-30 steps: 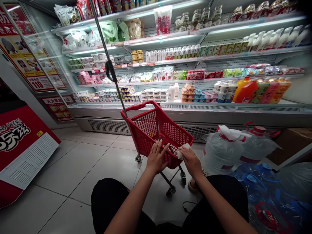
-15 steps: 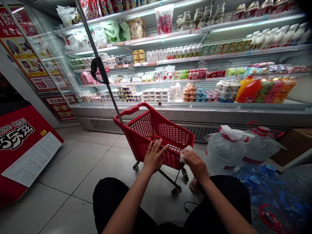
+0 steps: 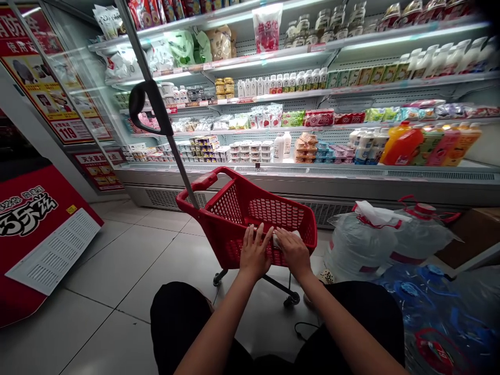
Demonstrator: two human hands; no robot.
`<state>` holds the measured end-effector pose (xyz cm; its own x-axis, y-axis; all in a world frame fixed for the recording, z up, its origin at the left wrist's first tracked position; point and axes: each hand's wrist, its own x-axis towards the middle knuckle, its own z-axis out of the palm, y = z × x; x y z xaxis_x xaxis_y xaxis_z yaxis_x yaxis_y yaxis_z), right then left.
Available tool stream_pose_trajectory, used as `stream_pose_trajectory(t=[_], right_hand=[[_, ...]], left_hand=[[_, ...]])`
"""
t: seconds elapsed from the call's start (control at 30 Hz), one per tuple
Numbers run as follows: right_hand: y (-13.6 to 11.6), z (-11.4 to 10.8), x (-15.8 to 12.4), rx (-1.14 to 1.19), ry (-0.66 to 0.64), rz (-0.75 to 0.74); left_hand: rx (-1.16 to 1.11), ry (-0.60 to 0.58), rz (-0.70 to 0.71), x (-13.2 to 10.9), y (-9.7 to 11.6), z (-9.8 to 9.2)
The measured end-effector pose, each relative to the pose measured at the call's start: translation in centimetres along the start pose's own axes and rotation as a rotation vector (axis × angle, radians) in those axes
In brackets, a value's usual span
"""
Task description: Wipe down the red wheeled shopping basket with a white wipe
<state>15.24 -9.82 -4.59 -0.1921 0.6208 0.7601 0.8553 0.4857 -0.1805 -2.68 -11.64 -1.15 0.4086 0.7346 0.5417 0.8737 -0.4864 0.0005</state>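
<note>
In front of my knees stands a small red plastic shopping cart (image 3: 213, 229) with perforated walls and caster wheels. My left hand (image 3: 254, 255) rests on its near side rim, fingers stretched and spread, holding nothing. Close beside it, my right hand (image 3: 295, 254) presses a white wipe (image 3: 276, 240) against the same rim. Most of the wipe is hidden under those fingers. A grey pole with a black looped grip (image 3: 152, 107) rises from the cart's handle end at the left.
A lit refrigerated display case (image 3: 351, 179) runs behind the cart, its shelves full of bottles, cups and bags. Large wrapped water jugs (image 3: 351, 245) and blue-capped bottles (image 3: 410, 297) stand at my right. A red-and-white freezer (image 3: 35, 229) is at the left. A black cord (image 3: 304, 330) lies on the floor.
My right hand has slid left along the rim with the wipe, coming close to my left hand. The cart has turned slightly, and its pole leans a little further left in view.
</note>
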Motion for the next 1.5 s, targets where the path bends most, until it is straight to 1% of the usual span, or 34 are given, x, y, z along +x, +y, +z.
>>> stream_pose_trajectory(t=[0.1,0.17,0.2,0.27,0.33,0.47,0.57,0.6,0.67,0.77,0.87,0.97,1.07,1.17,1.27,1.37,1.5], right_hand=[[-1.7,1.0,1.4,0.018,-0.048,-0.028],[-1.8,0.8,1.6,0.030,-0.071,-0.049],[-1.4,0.5,1.4,0.029,-0.079,-0.059],[0.0,-0.6,0.6,0.012,-0.085,-0.069],[2.1,-1.9,-0.7,-0.022,-0.069,-0.051],[6.6,-4.0,-3.7,-0.100,-0.001,0.063],[8.5,-4.5,-5.1,-0.118,0.015,0.133],[8.6,-4.4,-5.2,-0.112,0.017,0.146],[7.9,-4.0,-5.2,-0.098,0.029,0.157],[5.2,-2.8,-4.4,-0.111,0.050,0.135],[2.2,-1.6,-3.5,-0.131,0.025,0.095],[0.6,-1.1,-2.9,-0.119,-0.022,0.038],[0.7,-1.7,-2.8,-0.099,-0.058,-0.020],[1.7,-2.9,-2.6,-0.074,-0.080,-0.047],[2.9,-3.7,-2.1,-0.026,-0.084,-0.032],[3.7,-3.6,-1.4,-0.014,-0.091,0.004],[4.1,-2.9,-0.7,-0.054,-0.111,0.010]], left_hand=[[0.014,-0.023,0.045,0.2,-0.3,-0.2],[0.024,-0.037,0.071,0.3,-0.6,-0.4],[0.027,-0.043,0.078,0.3,-0.7,-0.4],[0.033,-0.057,0.087,0.3,-0.9,-0.4],[0.044,-0.064,0.092,0.3,-0.8,-0.3],[0.058,-0.060,0.093,0.6,-0.2,0.0],[0.043,-0.057,0.090,0.9,0.5,0.4],[0.036,-0.054,0.087,1.0,0.8,0.5],[0.021,-0.042,0.076,1.1,1.3,0.8],[0.001,-0.025,0.062,1.3,1.6,1.1],[-0.008,-0.022,0.053,1.4,1.6,1.1],[0.012,-0.042,0.050,1.4,1.4,0.8],[0.034,-0.076,0.061,1.3,1.2,0.5],[0.038,-0.098,0.076,1.1,1.1,0.4],[0.033,-0.106,0.079,1.0,1.1,0.4],[0.039,-0.105,0.074,0.9,1.0,0.4],[0.048,-0.106,0.073,0.9,1.0,0.4]])
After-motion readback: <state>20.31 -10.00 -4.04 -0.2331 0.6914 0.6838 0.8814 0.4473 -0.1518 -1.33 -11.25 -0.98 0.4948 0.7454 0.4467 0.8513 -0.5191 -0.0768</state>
